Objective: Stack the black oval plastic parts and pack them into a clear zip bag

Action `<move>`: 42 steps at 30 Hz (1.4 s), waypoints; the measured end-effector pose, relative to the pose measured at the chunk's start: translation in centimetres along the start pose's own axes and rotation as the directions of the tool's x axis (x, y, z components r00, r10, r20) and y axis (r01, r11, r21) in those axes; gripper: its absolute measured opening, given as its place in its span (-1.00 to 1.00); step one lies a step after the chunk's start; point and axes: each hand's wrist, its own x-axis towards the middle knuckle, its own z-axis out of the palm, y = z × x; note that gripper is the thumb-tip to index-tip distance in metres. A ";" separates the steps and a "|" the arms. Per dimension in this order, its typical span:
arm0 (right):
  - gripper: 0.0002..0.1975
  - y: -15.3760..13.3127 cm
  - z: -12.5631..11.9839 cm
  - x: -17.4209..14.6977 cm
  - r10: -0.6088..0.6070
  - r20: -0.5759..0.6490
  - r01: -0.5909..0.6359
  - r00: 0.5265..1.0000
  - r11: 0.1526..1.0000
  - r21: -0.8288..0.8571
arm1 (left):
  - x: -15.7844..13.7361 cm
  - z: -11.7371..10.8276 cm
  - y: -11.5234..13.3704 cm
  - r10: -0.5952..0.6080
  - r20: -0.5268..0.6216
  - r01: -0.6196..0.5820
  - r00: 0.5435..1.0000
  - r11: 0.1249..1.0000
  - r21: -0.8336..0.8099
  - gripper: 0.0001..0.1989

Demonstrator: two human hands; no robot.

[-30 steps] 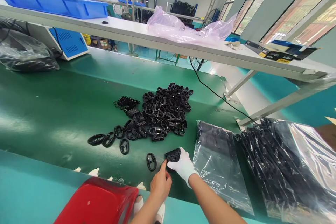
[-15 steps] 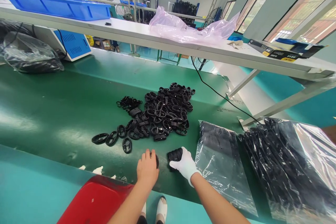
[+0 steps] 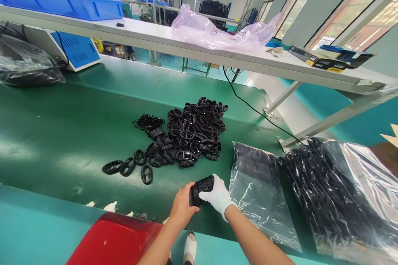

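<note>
Between my hands, low over the green table (image 3: 77, 132), is a stack of black oval rings (image 3: 202, 187) pressed face to face. My right hand (image 3: 217, 194), in a white glove, grips the stack from the right. Bare, my left hand (image 3: 184, 206) closes on the stack's left end with thumb and fingers. Beyond them lies a large heap of black oval rings (image 3: 199, 128), many with a bar across the middle. Several loose ones, including an oval ring (image 3: 146, 174), lie to the left. A small pile of little black rings (image 3: 148, 122) sits beside the heap.
Right of my hands lies a clear plastic bag (image 3: 258, 190) with black material, then a pile of bagged black items (image 3: 338, 198). A red stool or chair (image 3: 115, 236) stands at the front edge. A white shelf (image 3: 149, 35) crosses above, with a black cable (image 3: 248, 101) hanging below.
My left hand has moved right, bringing the ring it held against the stack in my right hand. The stack looks longer. The view has shifted slightly.
</note>
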 end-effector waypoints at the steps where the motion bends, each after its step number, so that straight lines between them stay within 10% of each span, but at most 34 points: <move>1: -0.07 0.0 0.0 0.0 -0.001 0.000 0.001 1.000 1.000 0.001 | 0.1 0.0 0.0 -0.003 0.000 0.003 1.000 1.000 0.003 -0.28; 18: 0.11 -2.0 0.0 -1.1 0.095 -0.047 -0.097 0.994 0.994 -0.039 | 0.7 0.0 -0.3 0.014 0.005 -0.014 1.000 0.998 0.063 -0.28; 25: -0.25 -1.4 -2.8 -0.1 0.125 0.109 -0.130 0.986 0.991 0.035 | 0.8 0.1 -0.7 0.061 -0.011 -0.061 0.998 0.998 -0.009 -0.31; 33: 0.18 -3.4 1.8 -2.8 0.066 -0.233 -0.085 0.970 0.994 -0.070 | 1.3 -0.2 -0.5 0.039 0.023 -0.039 0.999 0.999 0.038 -0.32; 42: 0.24 -4.6 2.7 -2.0 0.127 -0.264 -0.161 0.956 0.980 -0.113 | 2.6 0.0 -0.9 0.001 0.044 -0.004 0.999 0.996 0.088 -0.37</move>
